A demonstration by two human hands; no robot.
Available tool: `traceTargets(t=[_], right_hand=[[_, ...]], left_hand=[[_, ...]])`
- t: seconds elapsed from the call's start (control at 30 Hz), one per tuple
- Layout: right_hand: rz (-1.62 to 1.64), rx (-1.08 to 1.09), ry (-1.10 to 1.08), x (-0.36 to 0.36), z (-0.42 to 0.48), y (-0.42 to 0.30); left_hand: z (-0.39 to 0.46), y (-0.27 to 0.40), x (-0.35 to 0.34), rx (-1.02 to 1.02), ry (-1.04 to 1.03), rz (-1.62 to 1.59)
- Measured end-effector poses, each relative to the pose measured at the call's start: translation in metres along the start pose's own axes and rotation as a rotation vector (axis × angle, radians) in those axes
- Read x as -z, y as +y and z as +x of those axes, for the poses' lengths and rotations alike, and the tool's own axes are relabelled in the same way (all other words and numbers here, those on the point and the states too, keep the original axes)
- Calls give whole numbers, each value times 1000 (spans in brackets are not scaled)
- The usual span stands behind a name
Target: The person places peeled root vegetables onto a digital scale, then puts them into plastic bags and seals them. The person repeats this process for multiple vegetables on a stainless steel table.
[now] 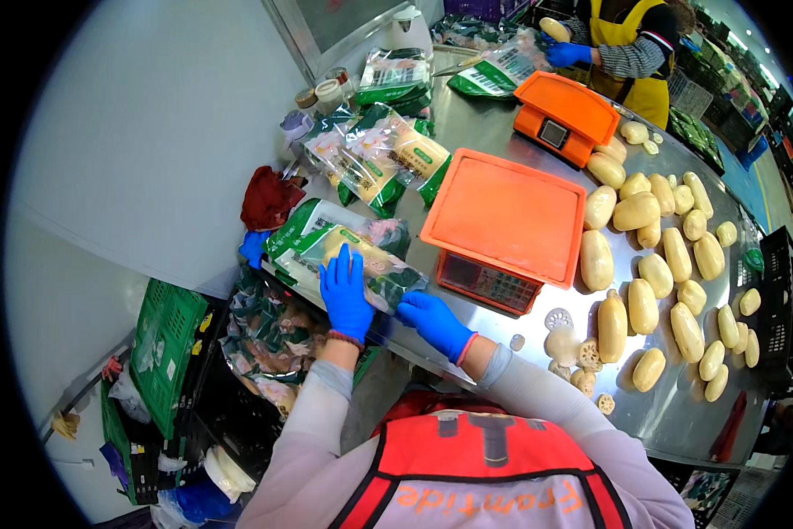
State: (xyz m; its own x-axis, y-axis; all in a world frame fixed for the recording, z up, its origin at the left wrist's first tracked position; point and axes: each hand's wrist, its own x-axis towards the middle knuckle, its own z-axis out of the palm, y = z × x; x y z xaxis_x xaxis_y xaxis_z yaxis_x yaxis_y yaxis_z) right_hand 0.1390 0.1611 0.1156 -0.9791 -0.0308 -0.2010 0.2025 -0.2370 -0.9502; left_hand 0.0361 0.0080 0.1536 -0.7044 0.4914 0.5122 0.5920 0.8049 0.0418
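My left hand [347, 301], in a blue glove, lies flat on a printed plastic bag [376, 263] with peeled lotus root inside, its fingers stretched over the film. At the bag's near right end, my right hand [436, 324], gloved in blue too, pinches the edge between thumb and fingers. That bag rests on other green-and-white bags [310, 221] at the table's left edge. Just beyond my right hand stands an orange weighing scale [505, 215] with a bare pan. More filled bags [370, 159] lie farther back, left of the scale.
Peeled lotus roots [641, 304] and cut slices [562, 344] spread over the steel table [529, 403] on the right. A second orange scale [565, 116] stands farther back. Below left, a black crate [224, 403] holds filled bags [271, 344]. Across the table, a person [621, 59] holds a lotus root [554, 29].
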Motion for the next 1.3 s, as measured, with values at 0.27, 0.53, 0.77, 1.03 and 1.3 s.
traceTargets(t=[0.27,0.53,0.77,1.03,1.3], right_hand=[[229,-170,131,74,-142,-42],[494,-180,758,121,-240,-9],[537,-87,876,114,-232,-13],[409,25,1256,121,-264,0],[-117,50,1842,190,-361,36]], left_hand=[[95,-75,-23,297,-164,-284],[216,-75,-23,613,115,-1003],[249,-66,-171,1002,-225,-1536],[259,-9,-233,924,-210,-934],[255,-15,-177,372,74,-709]])
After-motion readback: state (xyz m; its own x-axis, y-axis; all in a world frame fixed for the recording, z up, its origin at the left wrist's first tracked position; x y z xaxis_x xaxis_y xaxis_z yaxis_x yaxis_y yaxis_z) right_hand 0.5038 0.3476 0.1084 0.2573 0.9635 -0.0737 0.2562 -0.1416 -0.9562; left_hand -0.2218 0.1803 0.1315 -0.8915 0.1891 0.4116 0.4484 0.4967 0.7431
